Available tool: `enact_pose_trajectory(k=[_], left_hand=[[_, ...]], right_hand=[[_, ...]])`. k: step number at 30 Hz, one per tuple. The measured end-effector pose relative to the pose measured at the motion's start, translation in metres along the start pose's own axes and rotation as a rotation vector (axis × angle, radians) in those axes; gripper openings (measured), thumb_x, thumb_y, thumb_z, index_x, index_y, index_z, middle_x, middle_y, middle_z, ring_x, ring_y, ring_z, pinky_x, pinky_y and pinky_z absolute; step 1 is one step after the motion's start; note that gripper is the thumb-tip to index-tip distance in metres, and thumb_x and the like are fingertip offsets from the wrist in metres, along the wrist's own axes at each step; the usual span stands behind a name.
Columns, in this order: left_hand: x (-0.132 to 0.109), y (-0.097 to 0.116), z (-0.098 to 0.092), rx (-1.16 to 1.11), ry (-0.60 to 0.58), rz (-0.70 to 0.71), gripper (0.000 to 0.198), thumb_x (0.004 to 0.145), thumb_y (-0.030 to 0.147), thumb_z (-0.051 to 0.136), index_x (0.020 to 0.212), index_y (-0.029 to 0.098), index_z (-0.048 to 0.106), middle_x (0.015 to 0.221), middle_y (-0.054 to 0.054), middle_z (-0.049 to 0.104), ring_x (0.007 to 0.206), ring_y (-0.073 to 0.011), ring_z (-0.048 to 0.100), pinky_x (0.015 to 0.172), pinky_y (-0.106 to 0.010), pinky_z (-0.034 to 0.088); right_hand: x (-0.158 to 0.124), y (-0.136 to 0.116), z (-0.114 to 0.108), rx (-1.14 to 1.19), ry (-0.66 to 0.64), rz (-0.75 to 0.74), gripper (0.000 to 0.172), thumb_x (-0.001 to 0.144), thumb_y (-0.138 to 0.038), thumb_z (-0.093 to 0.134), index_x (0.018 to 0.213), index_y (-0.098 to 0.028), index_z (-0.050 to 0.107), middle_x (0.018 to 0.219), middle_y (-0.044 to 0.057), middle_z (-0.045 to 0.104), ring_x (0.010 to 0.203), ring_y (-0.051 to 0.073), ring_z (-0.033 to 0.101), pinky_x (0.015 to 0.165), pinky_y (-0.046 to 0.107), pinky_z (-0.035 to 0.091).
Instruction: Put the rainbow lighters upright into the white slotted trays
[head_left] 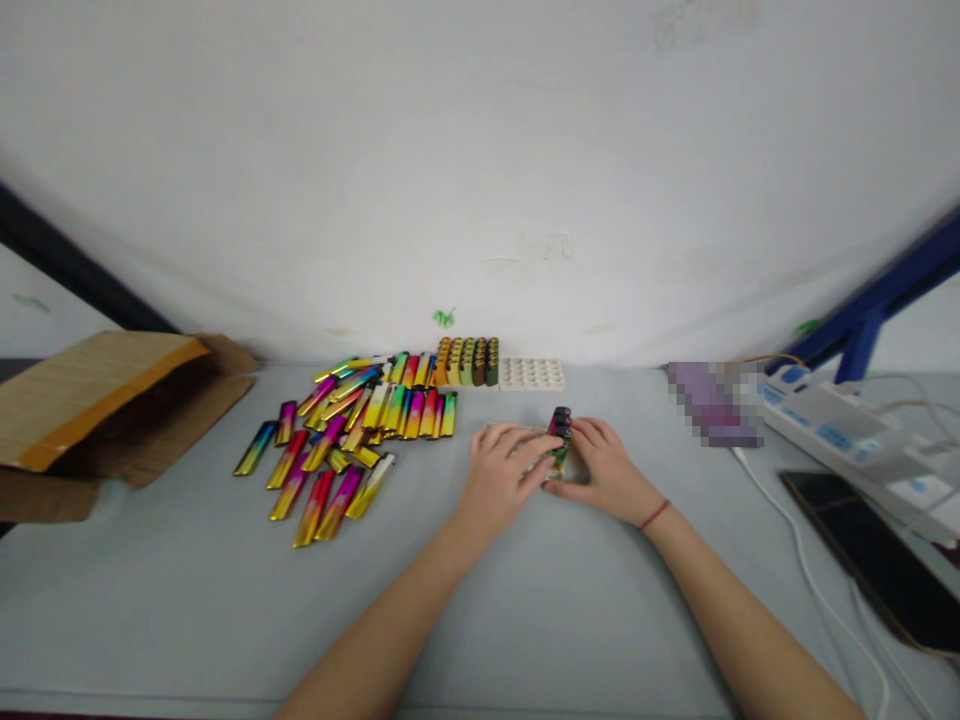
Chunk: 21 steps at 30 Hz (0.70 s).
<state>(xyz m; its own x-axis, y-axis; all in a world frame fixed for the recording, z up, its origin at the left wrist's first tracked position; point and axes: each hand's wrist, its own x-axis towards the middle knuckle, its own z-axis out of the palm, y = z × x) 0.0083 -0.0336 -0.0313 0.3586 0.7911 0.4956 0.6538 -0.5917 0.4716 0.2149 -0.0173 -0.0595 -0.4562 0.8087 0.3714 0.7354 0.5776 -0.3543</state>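
Between my two hands a short row of lighters with dark tops stands upright, close to the right end of a pale tray that is mostly hidden. My left hand reaches over this tray, its bent fingertips against the lighters. From the other side my right hand curls round the row, thumb in front and fingers behind. Left of my hands lies a loose pile of shiny lighters in gold, red, purple, green and blue.
A filled block of upright lighters stands by the wall, beside a white tray with holes. An open cardboard box lies at left. On the right are a power strip, a dark phone, white cables and a blurred-out purple item.
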Motion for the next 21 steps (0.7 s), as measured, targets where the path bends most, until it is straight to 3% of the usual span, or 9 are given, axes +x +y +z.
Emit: enact_pose_trajectory(k=[15, 19, 21], left_hand=[[-0.002, -0.005, -0.008, 0.096, -0.091, 0.077, 0.041, 0.095, 0.022, 0.051, 0.133, 0.037, 0.061, 0.114, -0.005, 0.066, 0.109, -0.0222, 0.053, 0.093, -0.039, 0.039], [0.004, -0.013, -0.023, 0.05, -0.164, 0.116, 0.039, 0.095, 0.024, 0.05, 0.131, 0.034, 0.062, 0.112, -0.006, 0.066, 0.105, -0.0206, 0.058, 0.095, -0.036, 0.042], [0.009, -0.018, -0.04, 0.064, -0.232, 0.019, 0.033, 0.095, 0.028, 0.05, 0.123, 0.03, 0.066, 0.108, -0.007, 0.068, 0.101, -0.0211, 0.061, 0.092, -0.035, 0.045]], right_hand=[[-0.001, 0.002, 0.002, -0.018, 0.022, -0.012, 0.066, 0.077, -0.059, 0.071, 0.125, -0.016, 0.058, 0.122, 0.017, 0.061, 0.115, 0.035, 0.051, 0.102, 0.057, 0.043], [-0.001, 0.001, -0.001, 0.0, 0.002, -0.001, 0.067, 0.077, -0.059, 0.072, 0.128, -0.017, 0.056, 0.124, 0.017, 0.06, 0.115, 0.035, 0.051, 0.102, 0.057, 0.043], [0.0, 0.0, -0.002, 0.003, -0.008, 0.004, 0.067, 0.077, -0.059, 0.071, 0.127, -0.016, 0.057, 0.124, 0.017, 0.061, 0.115, 0.034, 0.051, 0.103, 0.056, 0.042]])
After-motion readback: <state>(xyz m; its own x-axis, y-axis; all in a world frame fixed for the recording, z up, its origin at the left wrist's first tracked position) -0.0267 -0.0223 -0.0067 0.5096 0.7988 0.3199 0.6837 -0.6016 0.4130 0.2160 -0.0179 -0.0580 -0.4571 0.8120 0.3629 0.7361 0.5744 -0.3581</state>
